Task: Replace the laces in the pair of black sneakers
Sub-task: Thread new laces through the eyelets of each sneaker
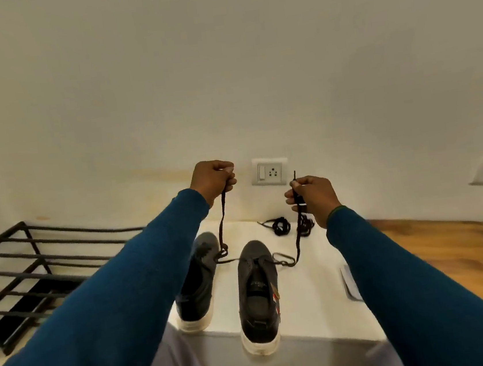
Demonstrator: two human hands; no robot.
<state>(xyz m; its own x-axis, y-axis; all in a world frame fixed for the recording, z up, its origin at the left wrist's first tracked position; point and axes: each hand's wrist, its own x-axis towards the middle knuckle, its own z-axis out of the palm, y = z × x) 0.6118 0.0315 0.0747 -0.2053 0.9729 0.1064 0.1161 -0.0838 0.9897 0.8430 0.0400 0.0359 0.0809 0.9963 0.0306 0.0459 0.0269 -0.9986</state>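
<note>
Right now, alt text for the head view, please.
The left hand and right hand each hold up an end of a dark lace threaded through the right sneaker. The left sneaker stands beside it on a white table.

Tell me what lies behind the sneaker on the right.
A coiled black lace and a second coil lie on the white surface; the right hand partly covers the second.

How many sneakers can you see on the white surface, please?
2. The left sneaker sits partly behind the left sleeve; the right sneaker beside it overhangs the white surface. Others could be hidden from view.
</note>
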